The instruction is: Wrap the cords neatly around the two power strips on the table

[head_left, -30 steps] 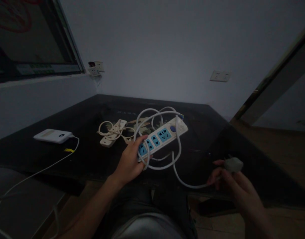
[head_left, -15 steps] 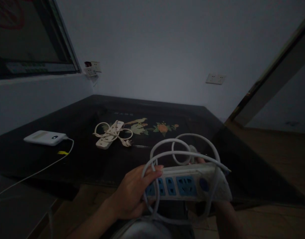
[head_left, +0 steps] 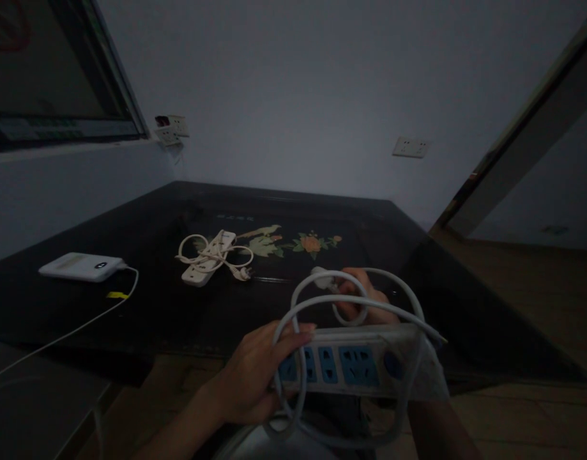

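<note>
My left hand point(head_left: 259, 364) is closed around the left end of a white power strip point(head_left: 384, 332) with blue sockets, thumb on its top edge. Loops of the strip's thick white cord point(head_left: 317, 300) pass over that hand and across the sockets. Behind the strip, my right hand point(head_left: 365, 297) is closed on the cord close to its white plug point(head_left: 322, 278). The strip partly hides the right forearm. Further off, a smaller power strip point(head_left: 200, 275) lies on the dark table point(head_left: 154, 319) with its thin cord point(head_left: 190, 239) looped over it.
A white power bank point(head_left: 80, 266) with a cable point(head_left: 82, 332) running off the left side lies on the table near a small yellow tag point(head_left: 115, 295). Wall sockets point(head_left: 411, 147) are on the back wall. The table's front edge runs just beyond my lap.
My right hand has come up from behind the power strip, bringing the plug left and into clearer view. My left hand keeps its hold on the strip.
</note>
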`<control>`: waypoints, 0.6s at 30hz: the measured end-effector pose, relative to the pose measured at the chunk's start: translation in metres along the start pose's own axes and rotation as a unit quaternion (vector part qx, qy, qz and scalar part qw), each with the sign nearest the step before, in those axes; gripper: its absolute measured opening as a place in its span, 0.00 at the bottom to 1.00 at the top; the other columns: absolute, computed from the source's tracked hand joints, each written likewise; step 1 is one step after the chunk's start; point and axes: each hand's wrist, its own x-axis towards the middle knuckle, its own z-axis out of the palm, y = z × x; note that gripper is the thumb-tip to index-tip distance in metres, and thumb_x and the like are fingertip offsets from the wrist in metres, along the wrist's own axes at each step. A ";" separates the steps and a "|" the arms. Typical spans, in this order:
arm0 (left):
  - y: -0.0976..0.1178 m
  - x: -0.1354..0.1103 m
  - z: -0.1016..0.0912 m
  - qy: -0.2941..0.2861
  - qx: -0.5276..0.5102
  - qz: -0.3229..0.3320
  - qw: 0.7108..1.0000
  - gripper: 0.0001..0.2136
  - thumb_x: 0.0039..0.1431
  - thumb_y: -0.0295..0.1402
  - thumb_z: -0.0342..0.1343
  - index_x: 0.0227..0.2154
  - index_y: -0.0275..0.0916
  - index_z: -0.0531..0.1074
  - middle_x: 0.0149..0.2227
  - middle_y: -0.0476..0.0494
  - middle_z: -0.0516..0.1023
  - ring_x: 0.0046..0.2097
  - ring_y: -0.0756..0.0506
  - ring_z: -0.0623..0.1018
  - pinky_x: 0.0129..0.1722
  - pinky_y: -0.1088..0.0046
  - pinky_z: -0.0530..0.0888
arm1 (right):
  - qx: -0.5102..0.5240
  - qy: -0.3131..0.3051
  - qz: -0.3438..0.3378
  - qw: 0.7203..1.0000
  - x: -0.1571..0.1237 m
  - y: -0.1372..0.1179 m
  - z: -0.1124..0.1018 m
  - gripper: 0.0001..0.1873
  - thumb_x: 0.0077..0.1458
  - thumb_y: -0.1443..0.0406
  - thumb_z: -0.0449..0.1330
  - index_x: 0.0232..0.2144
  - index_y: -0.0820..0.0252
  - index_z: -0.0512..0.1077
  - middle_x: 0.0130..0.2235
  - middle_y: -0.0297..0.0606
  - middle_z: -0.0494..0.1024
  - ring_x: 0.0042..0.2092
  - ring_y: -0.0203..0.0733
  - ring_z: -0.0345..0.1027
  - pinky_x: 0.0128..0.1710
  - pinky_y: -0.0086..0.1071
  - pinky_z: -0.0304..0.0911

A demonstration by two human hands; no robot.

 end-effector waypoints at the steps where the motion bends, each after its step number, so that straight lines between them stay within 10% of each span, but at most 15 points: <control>1: 0.000 -0.001 -0.001 0.006 -0.006 -0.014 1.000 0.34 0.52 0.32 0.57 0.62 0.41 0.51 0.57 0.33 0.69 0.55 0.37 0.71 0.52 0.58 0.71 | 0.030 0.002 0.010 0.999 0.001 0.002 0.001 0.17 0.38 0.63 0.67 0.35 0.52 0.72 0.28 0.32 0.76 0.28 0.42 0.71 0.28 0.33 0.67; 9: -0.002 0.010 -0.012 0.123 -0.126 -0.226 0.958 0.29 0.52 0.36 0.61 0.56 0.45 0.59 0.52 0.40 0.71 0.50 0.40 0.74 0.48 0.65 0.72 | 0.182 0.062 0.045 0.980 0.008 0.045 0.013 0.17 0.40 0.57 0.66 0.34 0.56 0.73 0.39 0.40 0.80 0.45 0.52 0.72 0.46 0.44 0.67; 18: -0.012 0.053 -0.032 0.144 -0.234 -0.247 0.929 0.29 0.50 0.38 0.63 0.55 0.39 0.63 0.53 0.38 0.70 0.53 0.38 0.71 0.52 0.63 0.69 | 0.206 -0.019 0.007 0.978 0.009 0.057 0.070 0.23 0.39 0.66 0.66 0.42 0.56 0.69 0.46 0.39 0.76 0.50 0.47 0.69 0.52 0.43 0.64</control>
